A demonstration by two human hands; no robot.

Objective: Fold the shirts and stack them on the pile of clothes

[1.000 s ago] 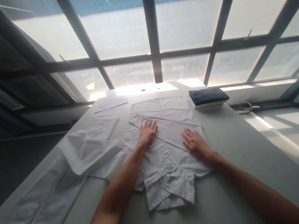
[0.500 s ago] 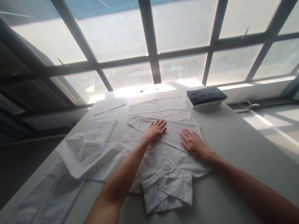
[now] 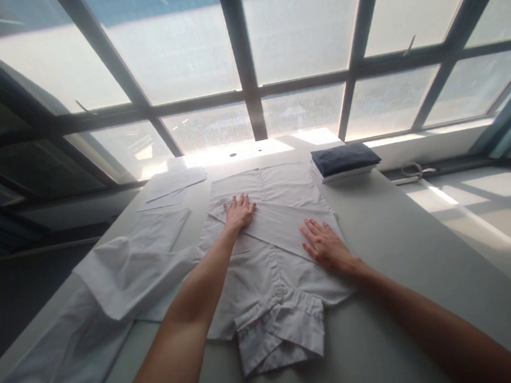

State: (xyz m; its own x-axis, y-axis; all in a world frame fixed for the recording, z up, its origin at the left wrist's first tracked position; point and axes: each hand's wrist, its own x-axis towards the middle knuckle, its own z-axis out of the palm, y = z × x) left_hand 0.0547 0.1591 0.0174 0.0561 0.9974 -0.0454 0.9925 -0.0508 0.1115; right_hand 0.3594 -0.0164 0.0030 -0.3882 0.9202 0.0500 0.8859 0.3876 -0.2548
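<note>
A white button-up shirt [image 3: 255, 287] lies front up on the table, its collar [image 3: 290, 331] toward me. One sleeve [image 3: 280, 225] is laid slantwise across the body of the shirt. My left hand [image 3: 240, 211] rests flat on the cuff end of that sleeve, fingers spread. On the sleeve's right part, near the shirt's side edge, my right hand [image 3: 325, 245] lies flat with its fingers stretched out. The other sleeve [image 3: 141, 273] extends off to the left, rumpled and partly raised in loose folds.
Behind the shirt at the right sits a folded stack with a dark navy garment [image 3: 345, 158] on top. Papers [image 3: 172, 184] lie at the back left. More white cloth [image 3: 68, 357] covers the left side of the white table [image 3: 388, 227]. Large windows stand beyond.
My left hand has slid left along the crossed sleeve, from the shirt's middle toward the cuff. My right hand stays in about the same place on the shirt. The view has shifted slightly.
</note>
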